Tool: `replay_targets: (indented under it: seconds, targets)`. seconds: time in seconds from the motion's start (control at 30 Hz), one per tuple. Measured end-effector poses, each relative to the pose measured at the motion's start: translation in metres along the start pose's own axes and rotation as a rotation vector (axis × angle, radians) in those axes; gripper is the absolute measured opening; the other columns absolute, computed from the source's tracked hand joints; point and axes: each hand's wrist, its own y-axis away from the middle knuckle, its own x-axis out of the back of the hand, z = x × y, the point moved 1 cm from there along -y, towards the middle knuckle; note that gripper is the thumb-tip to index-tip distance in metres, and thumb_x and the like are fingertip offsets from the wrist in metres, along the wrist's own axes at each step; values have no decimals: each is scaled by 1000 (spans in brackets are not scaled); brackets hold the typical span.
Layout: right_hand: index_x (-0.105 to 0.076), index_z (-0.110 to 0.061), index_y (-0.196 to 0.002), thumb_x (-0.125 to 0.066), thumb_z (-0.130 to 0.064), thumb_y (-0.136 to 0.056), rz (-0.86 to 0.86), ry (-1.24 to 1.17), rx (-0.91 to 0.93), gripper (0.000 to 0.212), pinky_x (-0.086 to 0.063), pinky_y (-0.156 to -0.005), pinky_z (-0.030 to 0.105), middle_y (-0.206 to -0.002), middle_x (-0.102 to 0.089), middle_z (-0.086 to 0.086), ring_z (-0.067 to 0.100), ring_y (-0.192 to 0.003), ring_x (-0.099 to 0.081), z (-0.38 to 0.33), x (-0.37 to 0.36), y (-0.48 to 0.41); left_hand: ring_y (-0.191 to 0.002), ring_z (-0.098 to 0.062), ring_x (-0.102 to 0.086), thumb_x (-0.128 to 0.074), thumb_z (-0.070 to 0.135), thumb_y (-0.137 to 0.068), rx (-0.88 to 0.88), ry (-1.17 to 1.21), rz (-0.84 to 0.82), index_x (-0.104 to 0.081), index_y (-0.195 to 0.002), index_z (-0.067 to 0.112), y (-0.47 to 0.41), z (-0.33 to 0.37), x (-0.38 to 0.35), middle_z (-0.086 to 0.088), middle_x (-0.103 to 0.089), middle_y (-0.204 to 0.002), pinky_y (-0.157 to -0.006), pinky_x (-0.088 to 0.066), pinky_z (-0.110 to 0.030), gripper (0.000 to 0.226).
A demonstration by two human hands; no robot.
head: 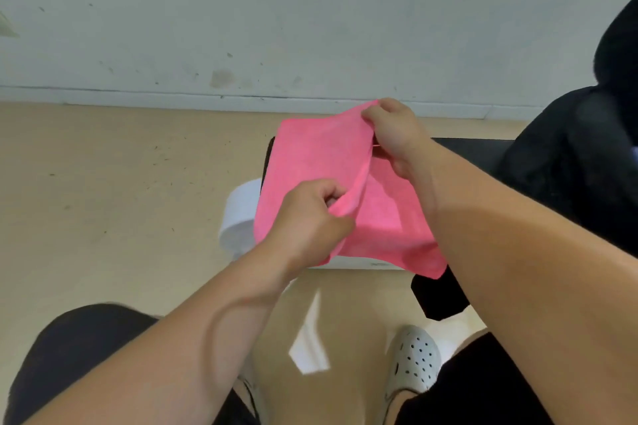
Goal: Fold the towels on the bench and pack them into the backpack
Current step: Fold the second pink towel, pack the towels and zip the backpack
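Nearest, the right forearm (518, 269), coming in from the lower right, and beside it the left forearm (207, 314). At their ends, the left hand (307, 217), fingers curled, pinching the near end of the upper edge of the pink towel (317, 155); the right hand (397, 134), also pinching, on the far corner of the same edge. Hangs in the air above the black bench (466, 145), long axis running away from the body. Well to the right, a dark bag (587, 148), probably the backpack; lies closer to the right hand, so likely the packing side
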Motion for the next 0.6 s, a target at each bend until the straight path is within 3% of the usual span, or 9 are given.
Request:
replay_targets:
  seconds: [0.1,0.2,0.3,0.37,0.43,0.5,0.6]
  targets:
    - [-58,-16,-93,-53,-7,-92,77,58,-63,11,-44,-48,19,-76,-58,5,18,-65,-54,28,19,0,-52,-5,-48,-69,3,-73,-21,-100,-25,-67,-78,16,-5,-4,-26,7,-59,-62,-49,-44,-27,14]
    - [-58,-27,-117,-50,-1,-78,115,52,-104,47,-48,-56,27,-101,-68,10,25,-82,-65,56,30,0,-53,-12,-53,-68,0,-71,-36,-179,-57,-67,-81,14,-8,-10,-47,4,-60,-63,-50,-50,-34,17]
    - [-57,-30,-129,-50,5,-82,81,84,-71,59,-46,-49,20,-105,-65,4,16,-73,-60,74,33,0,-52,-16,-59,-67,1,-72,-63,-246,-86,-68,-85,13,-10,-15,-59,5,-61,-61,-54,-53,-35,18]
    - [-65,-19,-127,-55,5,-85,37,128,-22,49,-56,-77,27,-120,-67,5,17,-91,-64,81,33,-2,-49,-9,-55,-68,3,-74,-85,-270,-95,-68,-86,14,-13,-18,-62,6,-61,-60,-55,-53,-34,16]
    - [-63,-12,-132,-60,2,-87,-3,154,6,48,-48,-104,32,-133,-62,5,17,-116,-59,87,35,-5,-49,-10,-54,-69,5,-74,-102,-281,-104,-67,-86,15,-14,-21,-63,3,-63,-61,-55,-53,-34,15]
    - [-54,-11,-142,-62,1,-85,-40,185,22,59,-43,-102,22,-141,-55,2,13,-123,-54,89,38,-5,-47,-8,-53,-70,6,-74,-107,-300,-107,-67,-86,14,-15,-22,-62,3,-62,-60,-55,-52,-32,14]
    - [-44,-14,-150,-61,3,-83,-87,249,79,71,-41,-97,11,-148,-47,-2,9,-125,-51,88,42,-6,-49,-19,-58,-69,13,-75,-135,-367,-84,-66,-82,15,-18,-25,-59,-4,-62,-59,-55,-52,-36,8]
